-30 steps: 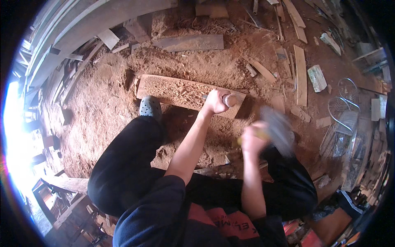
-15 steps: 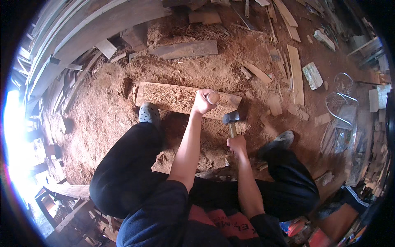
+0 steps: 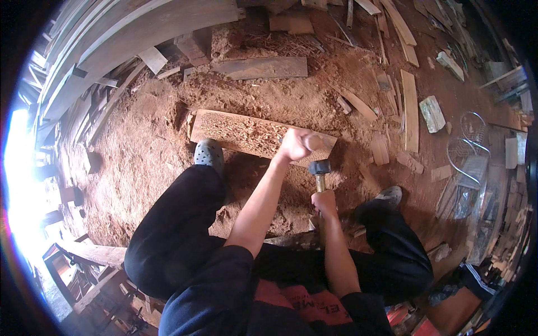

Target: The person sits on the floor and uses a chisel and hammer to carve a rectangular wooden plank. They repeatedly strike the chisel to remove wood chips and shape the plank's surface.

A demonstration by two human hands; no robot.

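Board (image 3: pixel 238 130) is lying on the reddish ground (image 3: pixel 140 162) ahead of us in the head view, its upper face showing rough chipped cuts, and our left shoe (image 3: pixel 209 155) is resting just beside its near edge. Our left hand (image 3: pixel 294 144) is wrapping fully round a chisel-like tool (image 3: pixel 315 141) over the board's right part. Our right hand (image 3: pixel 324 203) is gripping a hammer (image 3: pixel 319 167) partway along its handle, fingers curled tight, its dark head showing near the board's near edge. We are judging the board stiff, fairly heavy, splintery and hardly slippery, its short ends offering the better hold; the hammer is probably weighing toward its head. We are seeing lettering only on the red shirt panel (image 3: pixel 305 305), partly lost in folds; we are finding none on the board.
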